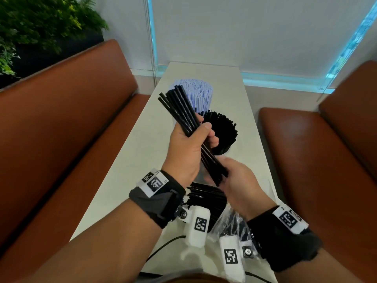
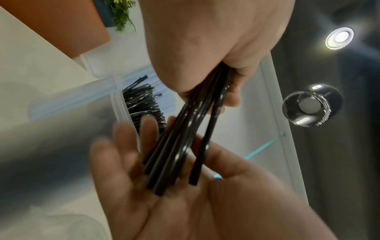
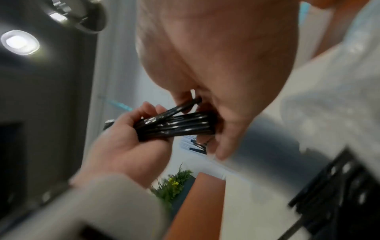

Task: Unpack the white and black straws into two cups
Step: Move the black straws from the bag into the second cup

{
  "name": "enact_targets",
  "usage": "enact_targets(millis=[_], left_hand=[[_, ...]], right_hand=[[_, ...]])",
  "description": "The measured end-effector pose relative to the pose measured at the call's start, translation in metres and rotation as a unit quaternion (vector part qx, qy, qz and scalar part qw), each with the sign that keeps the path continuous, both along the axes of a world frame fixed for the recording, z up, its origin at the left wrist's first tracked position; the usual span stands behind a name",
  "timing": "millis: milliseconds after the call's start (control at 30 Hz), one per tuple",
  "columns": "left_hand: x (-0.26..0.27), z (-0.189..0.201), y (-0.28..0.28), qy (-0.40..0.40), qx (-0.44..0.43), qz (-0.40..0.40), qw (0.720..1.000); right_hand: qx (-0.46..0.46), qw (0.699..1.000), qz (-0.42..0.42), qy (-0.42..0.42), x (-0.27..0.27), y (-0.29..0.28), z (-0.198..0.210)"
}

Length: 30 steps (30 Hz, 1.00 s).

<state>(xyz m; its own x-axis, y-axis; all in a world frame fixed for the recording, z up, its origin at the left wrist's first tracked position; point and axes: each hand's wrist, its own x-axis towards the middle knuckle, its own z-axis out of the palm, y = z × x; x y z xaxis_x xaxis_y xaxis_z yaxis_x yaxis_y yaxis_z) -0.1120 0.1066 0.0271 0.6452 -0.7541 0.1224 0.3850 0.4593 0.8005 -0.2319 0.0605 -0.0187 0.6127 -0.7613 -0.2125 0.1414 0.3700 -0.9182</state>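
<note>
My left hand [image 1: 188,144] grips a bundle of several black straws [image 1: 183,108], held slanted above the table. The bundle's lower ends butt against the palm of my right hand [image 1: 238,180], whose fingers lie straight in the left wrist view [image 2: 123,146]. The same bundle [image 2: 185,138] shows fanned slightly there, and the right wrist view shows it [image 3: 180,125] inside the left fist [image 3: 127,139]. Behind the hands stand a cup packed with white straws [image 1: 196,92] and a cup of black straws [image 1: 222,133]. More black straws [image 1: 206,201] lie in a clear plastic bag [image 1: 228,219] below my wrists.
The narrow pale table [image 1: 142,152] runs away from me between two brown padded benches [image 1: 71,123] [image 1: 318,152]. A plant [image 1: 40,23] stands at the back left, a blind-covered window [image 1: 255,33] at the far end. A black cable [image 1: 163,244] lies near the front edge.
</note>
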Motion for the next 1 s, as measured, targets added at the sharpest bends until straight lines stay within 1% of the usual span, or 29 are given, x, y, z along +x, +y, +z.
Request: enact_targets(millis=[33, 67, 100, 133, 167, 200, 300, 367, 433, 500, 567, 600, 667, 733, 800, 867, 933, 1000], left_hand=[[0.002, -0.001, 0.000, 0.007, -0.002, 0.001, 1.000], [0.003, 0.000, 0.001, 0.012, -0.001, 0.000, 1.000], [0.003, 0.000, 0.002, 0.010, 0.002, -0.005, 1.000], [0.002, 0.000, 0.003, 0.002, 0.008, -0.009, 1.000], [0.001, 0.000, 0.004, -0.007, 0.012, -0.013, 1.000], [0.000, 0.000, 0.005, -0.014, 0.013, -0.016, 1.000], [0.010, 0.006, 0.008, -0.018, 0.000, -0.016, 1.000], [0.015, 0.013, 0.010, -0.023, -0.007, -0.020, 0.999], [0.016, 0.021, 0.009, -0.068, -0.001, -0.018, 0.997], [0.021, 0.033, 0.005, -0.108, -0.010, 0.028, 0.994], [0.037, 0.047, -0.002, -0.102, -0.042, 0.096, 0.989], [0.045, 0.053, -0.006, -0.104, -0.057, 0.129, 0.984], [0.052, 0.057, -0.016, -0.134, -0.067, 0.179, 0.973], [0.050, 0.049, -0.025, -0.175, -0.043, 0.198, 0.963], [0.047, 0.034, -0.033, -0.207, -0.006, 0.200, 0.958], [0.048, 0.017, -0.040, -0.240, 0.039, 0.190, 0.951], [0.051, 0.001, -0.045, -0.268, 0.091, 0.164, 0.945], [0.054, -0.013, -0.050, -0.303, 0.147, 0.135, 0.932]], right_hand=[[-0.092, 0.995, -0.018, 0.027, -0.002, -0.001, 0.001], [-0.185, 0.981, -0.010, 0.049, -0.004, -0.002, 0.004], [-0.267, 0.959, 0.034, 0.084, -0.005, -0.002, 0.005], [-0.325, 0.931, 0.095, 0.133, -0.005, 0.000, 0.006], [-0.357, 0.905, 0.138, 0.188, -0.002, 0.002, 0.006], [-0.372, 0.887, 0.143, 0.231, 0.001, 0.004, 0.006], [-0.442, 0.836, 0.072, 0.316, 0.006, 0.003, 0.000], [-0.469, 0.815, 0.054, 0.337, 0.009, 0.003, -0.005], [-0.486, 0.794, 0.059, 0.361, 0.011, 0.001, -0.007], [-0.508, 0.754, 0.084, 0.409, 0.008, -0.006, -0.008], [-0.521, 0.722, 0.090, 0.446, 0.004, -0.018, -0.009], [-0.528, 0.713, 0.079, 0.454, 0.003, -0.023, -0.010], [-0.548, 0.699, 0.050, 0.457, 0.007, -0.031, -0.010], [-0.547, 0.701, 0.031, 0.457, 0.015, -0.037, -0.009], [-0.534, 0.700, 0.045, 0.472, 0.021, -0.042, -0.010], [-0.530, 0.685, 0.080, 0.493, 0.024, -0.046, -0.013], [-0.540, 0.679, 0.095, 0.489, 0.024, -0.049, -0.017], [-0.545, 0.681, 0.099, 0.479, 0.025, -0.052, -0.018]])
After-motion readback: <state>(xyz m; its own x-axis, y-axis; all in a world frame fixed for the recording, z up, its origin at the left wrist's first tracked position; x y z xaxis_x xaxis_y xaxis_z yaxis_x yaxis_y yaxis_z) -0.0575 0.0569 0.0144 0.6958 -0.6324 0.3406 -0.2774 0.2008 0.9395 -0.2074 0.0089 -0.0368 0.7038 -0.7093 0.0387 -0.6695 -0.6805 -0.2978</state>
